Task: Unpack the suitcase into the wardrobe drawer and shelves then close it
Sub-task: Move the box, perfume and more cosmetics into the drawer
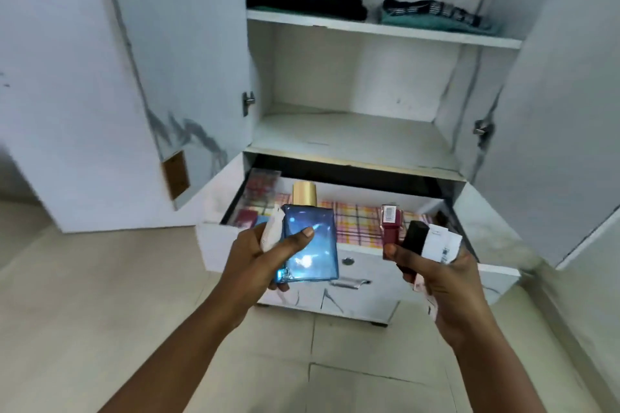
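Blue glass, a flat square perfume bottle (310,241) with a gold cap, sits gripped in the left hand (260,255) beside a half-hidden white packet, while the right hand (436,273) clutches blurred small cosmetics (416,238) over the open drawer (362,221).

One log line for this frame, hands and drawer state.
left hand: grips blue glass perfume bottle | right hand: grips maroon tube, black tube | white wardrobe drawer: open

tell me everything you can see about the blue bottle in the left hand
The blue bottle is a flat, rectangular flask of clear, glossy blue material that looks like glass, topped by a gold cylindrical cap. It stands roughly upright in front of the open drawer. The left hand grips it, thumb across its face, with a white packet alongside.
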